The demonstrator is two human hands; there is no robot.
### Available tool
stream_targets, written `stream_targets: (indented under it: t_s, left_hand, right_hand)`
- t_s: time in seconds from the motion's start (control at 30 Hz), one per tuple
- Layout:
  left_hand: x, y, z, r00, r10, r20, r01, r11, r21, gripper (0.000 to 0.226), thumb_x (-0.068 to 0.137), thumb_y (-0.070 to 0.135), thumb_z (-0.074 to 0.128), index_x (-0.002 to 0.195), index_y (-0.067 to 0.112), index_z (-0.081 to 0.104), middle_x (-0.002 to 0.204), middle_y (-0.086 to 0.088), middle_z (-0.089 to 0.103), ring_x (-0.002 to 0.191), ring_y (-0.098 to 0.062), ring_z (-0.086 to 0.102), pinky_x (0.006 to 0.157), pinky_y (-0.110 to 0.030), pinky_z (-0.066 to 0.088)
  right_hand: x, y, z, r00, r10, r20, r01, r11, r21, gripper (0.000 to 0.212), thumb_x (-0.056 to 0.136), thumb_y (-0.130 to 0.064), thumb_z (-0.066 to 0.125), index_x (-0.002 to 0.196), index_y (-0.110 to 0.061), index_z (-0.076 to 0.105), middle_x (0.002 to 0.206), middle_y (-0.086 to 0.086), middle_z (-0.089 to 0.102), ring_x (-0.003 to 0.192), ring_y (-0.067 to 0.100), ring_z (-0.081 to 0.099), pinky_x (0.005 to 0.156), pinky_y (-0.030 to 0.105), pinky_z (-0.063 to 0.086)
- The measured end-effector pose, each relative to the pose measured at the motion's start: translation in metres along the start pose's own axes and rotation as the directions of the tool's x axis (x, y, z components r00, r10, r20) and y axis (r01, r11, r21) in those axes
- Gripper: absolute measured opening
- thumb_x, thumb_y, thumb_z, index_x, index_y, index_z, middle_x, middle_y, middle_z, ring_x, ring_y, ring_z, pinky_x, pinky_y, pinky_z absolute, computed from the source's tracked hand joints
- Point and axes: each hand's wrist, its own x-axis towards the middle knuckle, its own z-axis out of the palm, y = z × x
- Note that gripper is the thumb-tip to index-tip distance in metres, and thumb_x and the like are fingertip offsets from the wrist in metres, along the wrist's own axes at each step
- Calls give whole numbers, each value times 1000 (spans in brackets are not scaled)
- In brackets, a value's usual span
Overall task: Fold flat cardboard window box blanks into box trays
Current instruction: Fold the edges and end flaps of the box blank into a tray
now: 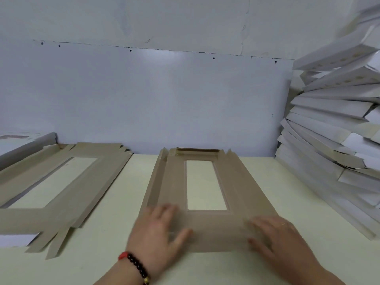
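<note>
A brown cardboard window box blank (238, 182) lies lengthwise on the pale table (115, 262) in front of me, its rectangular cut-out showing the tabletop. Its left side flap is raised a little; the far end flap stands up slightly. My left hand (158, 233), with a bead bracelet at the wrist, presses flat on the near left corner of the blank. On the near right corner my right hand (271, 235) rests with fingers spread. Both hands are blurred.
A second stack of flat blanks (67, 192) lies on the left of the table. Several folded white box trays (333, 128) are piled high along the right side. A grey wall (164, 99) closes the back of the table.
</note>
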Motion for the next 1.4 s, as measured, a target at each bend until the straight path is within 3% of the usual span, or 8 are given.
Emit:
stream_targets:
  t_s: [0.13, 0.27, 0.4, 0.7, 0.87, 1.03, 1.17, 1.4]
  left_hand:
    - [31, -43, -9, 904, -424, 65, 428, 889, -161, 90, 80, 58, 60, 151, 18, 20, 144, -7, 39, 129, -28, 39, 105, -37, 36]
    - [51, -63, -4, 812, -532, 241, 583, 761, -283, 86, 77, 42, 70, 145, 13, 26, 104, 1, 58, 95, -20, 58, 77, -32, 48]
    - [66, -53, 0, 833, -510, 215, 551, 803, -228, 57, 82, 25, 63, 135, 19, 42, 93, 8, 56, 89, -17, 59, 75, -29, 49]
    - [83, -16, 12, 888, -388, 248, 391, 920, 38, 23, 81, 10, 45, 92, 26, 58, 101, 0, 60, 94, -18, 52, 80, -29, 50]
    - [89, -16, 19, 843, -404, 356, 357, 914, 192, 36, 88, 55, 46, 86, 20, 54, 107, -4, 52, 100, -25, 51, 85, -32, 44]
    - [102, -21, 13, 842, -369, 393, 405, 914, -11, 26, 89, 38, 54, 71, 20, 56, 73, 5, 60, 71, -12, 56, 55, -20, 39]
    - [105, -27, 14, 820, -408, 402, 484, 868, -107, 17, 85, 34, 65, 95, 20, 61, 96, 4, 61, 92, -15, 56, 76, -23, 46]
    - [108, -23, 26, 809, -482, 336, 451, 876, 170, 30, 92, 26, 43, 118, 29, 58, 124, -2, 54, 118, -25, 48, 103, -36, 40]
  right_hand:
    - [15, 27, -7, 834, 509, 212, -528, 849, 39, 65, 85, -51, 61, 140, -21, 44, 143, 2, 46, 128, 24, 43, 104, 33, 34]
    - [37, 41, -10, 681, 611, 403, -719, 663, 211, 47, 82, -35, 71, 113, -4, 56, 108, 12, 64, 89, 24, 59, 87, 38, 50]
    - [51, 36, -9, 711, 529, 464, -685, 671, 285, 20, 80, -13, 71, 101, -11, 70, 86, 2, 71, 79, 19, 68, 80, 36, 55]
    - [78, -1, -3, 800, 397, 450, -460, 887, 34, 42, 80, -19, 54, 121, -19, 57, 111, 0, 59, 93, 17, 58, 75, 28, 47]
    - [82, -11, 8, 743, 421, 519, -516, 856, 44, 22, 84, -35, 51, 74, -16, 50, 93, 4, 48, 66, 19, 50, 60, 28, 42]
    - [90, -2, 15, 770, 471, 430, -581, 797, 167, 33, 81, -14, 53, 54, -15, 34, 64, 7, 37, 59, 23, 32, 55, 30, 29]
    - [91, 5, 22, 767, 470, 437, -565, 818, 112, 16, 80, -6, 58, 93, -11, 67, 99, 9, 61, 91, 24, 58, 77, 29, 48]
    - [94, 8, 37, 766, 428, 480, -524, 848, 80, 46, 83, -2, 53, 124, -21, 55, 122, 0, 54, 103, 16, 54, 79, 19, 42]
